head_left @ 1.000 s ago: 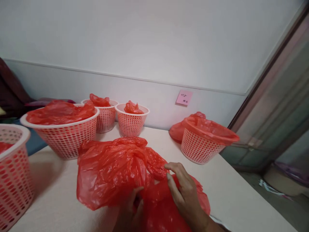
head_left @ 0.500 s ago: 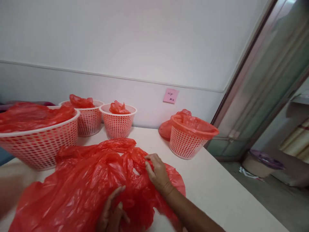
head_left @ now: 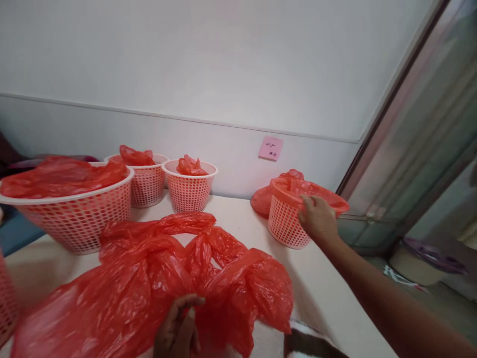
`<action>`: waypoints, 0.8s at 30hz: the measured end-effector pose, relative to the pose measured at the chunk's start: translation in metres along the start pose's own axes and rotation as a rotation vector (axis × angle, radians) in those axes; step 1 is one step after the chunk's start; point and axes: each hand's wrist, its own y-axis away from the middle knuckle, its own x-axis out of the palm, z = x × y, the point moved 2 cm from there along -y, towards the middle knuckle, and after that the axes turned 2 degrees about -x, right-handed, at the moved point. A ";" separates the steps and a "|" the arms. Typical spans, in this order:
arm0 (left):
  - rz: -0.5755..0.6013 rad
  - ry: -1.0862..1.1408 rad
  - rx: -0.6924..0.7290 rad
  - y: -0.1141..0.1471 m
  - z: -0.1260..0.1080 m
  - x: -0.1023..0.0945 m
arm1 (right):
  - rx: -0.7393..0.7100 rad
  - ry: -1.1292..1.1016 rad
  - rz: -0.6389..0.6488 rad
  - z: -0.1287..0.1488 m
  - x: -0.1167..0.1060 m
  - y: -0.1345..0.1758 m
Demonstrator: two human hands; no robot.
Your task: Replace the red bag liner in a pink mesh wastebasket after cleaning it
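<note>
While the left hand [head_left: 179, 325] clutches the crumpled red bag [head_left: 156, 278] on the bench [head_left: 238, 219], the right hand [head_left: 316, 219], fingers closed, grips the lined basket [head_left: 286, 223] below a pink note [head_left: 271, 148], its writing illegible.
</note>
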 end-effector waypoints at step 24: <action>0.128 -0.137 0.168 -0.009 0.010 -0.064 | -0.035 -0.018 0.250 -0.046 -0.046 0.055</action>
